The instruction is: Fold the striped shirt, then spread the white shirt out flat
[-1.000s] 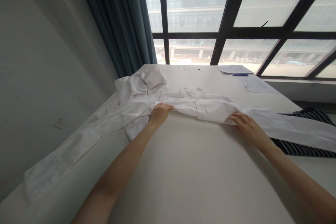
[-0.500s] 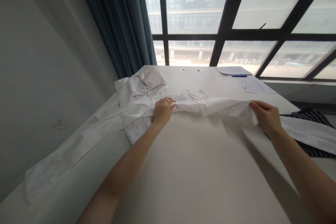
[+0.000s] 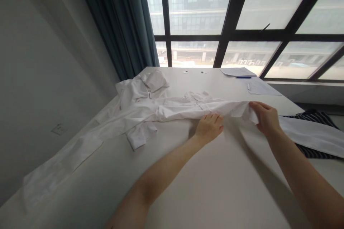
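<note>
A long white shirt [image 3: 174, 112] lies stretched across the table, its folded strip running towards the right. My right hand [image 3: 266, 116] pinches the strip's right end and lifts it slightly off the tabletop. At the strip's near edge is my left hand [image 3: 209, 128], palm down, its fingers extended onto the cloth. A small crumpled part of the white fabric [image 3: 198, 96] sticks up behind the strip. To the left the cloth is bunched into a heap [image 3: 145, 86], and a sleeve-like length [image 3: 72, 154] trails to the near left. A loose white flap [image 3: 139, 136] hangs out below.
The white table [image 3: 188, 179] reaches back to a large window. Papers [image 3: 238, 72] and a blue pen [image 3: 243, 77] lie at the back right. A black striped cloth [image 3: 318, 117] with white fabric [image 3: 313, 132] over it is at the right edge. A dark curtain [image 3: 126, 25] hangs behind.
My left hand has slid right along the shirt's near edge, uncovering the white flap. My right hand still grips the end and has shifted slightly left.
</note>
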Demonstrator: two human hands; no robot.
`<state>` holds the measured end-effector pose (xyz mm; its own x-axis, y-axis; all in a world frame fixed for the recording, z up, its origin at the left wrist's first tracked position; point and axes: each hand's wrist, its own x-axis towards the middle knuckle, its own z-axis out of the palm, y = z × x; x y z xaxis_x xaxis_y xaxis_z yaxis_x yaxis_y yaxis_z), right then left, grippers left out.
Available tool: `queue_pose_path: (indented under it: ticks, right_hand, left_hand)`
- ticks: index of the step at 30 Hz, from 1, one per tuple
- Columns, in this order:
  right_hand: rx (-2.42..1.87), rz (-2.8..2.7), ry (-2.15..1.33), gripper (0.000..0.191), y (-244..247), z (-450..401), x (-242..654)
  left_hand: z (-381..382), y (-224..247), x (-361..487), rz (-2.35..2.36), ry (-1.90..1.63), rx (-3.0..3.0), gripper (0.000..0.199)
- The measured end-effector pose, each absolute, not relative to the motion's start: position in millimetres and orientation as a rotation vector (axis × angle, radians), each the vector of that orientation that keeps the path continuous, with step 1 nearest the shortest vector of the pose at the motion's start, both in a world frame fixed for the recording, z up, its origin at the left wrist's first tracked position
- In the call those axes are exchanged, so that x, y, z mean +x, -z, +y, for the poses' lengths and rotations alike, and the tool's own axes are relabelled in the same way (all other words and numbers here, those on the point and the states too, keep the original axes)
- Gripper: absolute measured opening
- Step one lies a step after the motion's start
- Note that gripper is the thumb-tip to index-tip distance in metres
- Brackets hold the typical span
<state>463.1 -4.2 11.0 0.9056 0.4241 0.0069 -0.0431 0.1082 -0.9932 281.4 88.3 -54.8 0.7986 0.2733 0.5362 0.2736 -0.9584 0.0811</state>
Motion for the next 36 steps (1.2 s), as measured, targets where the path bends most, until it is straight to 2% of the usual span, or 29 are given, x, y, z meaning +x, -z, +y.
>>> queue_pose_path:
  ticks: [3,8,17,21,26,33,36]
  right_hand:
    - [-1.463,-0.396,-0.356,0.021,-12.9,-9.3,458.9]
    - [-1.799,-0.915,-0.281,0.027,-23.5,-24.9,452.4]
    - [-2.160,-1.397,0.414,0.025,0.9,-26.0,476.5]
    - [-2.038,-1.578,0.691,0.023,3.0,-23.6,459.6]
    - [-1.821,-1.967,0.703,0.019,-1.7,-18.8,433.0]
    - [-1.760,-1.878,0.481,0.016,15.5,-14.2,440.7]
    - [-1.710,-1.823,0.333,0.015,13.3,-14.6,438.9]
  left_hand:
    - [81.7,51.4,296.7,-0.662,0.948,-2.987,0.042]
    - [81.6,51.8,305.8,-0.830,1.013,-3.082,0.014]
    - [85.7,51.0,290.5,-0.847,1.190,-3.236,0.015]
    - [87.3,44.4,288.6,-0.919,1.216,-3.305,0.013]
    - [91.9,42.0,288.5,-0.997,1.287,-3.375,0.011]
    - [91.5,49.9,285.8,-0.861,1.258,-3.376,0.009]
    - [90.1,52.5,284.9,-0.759,1.235,-3.322,0.017]
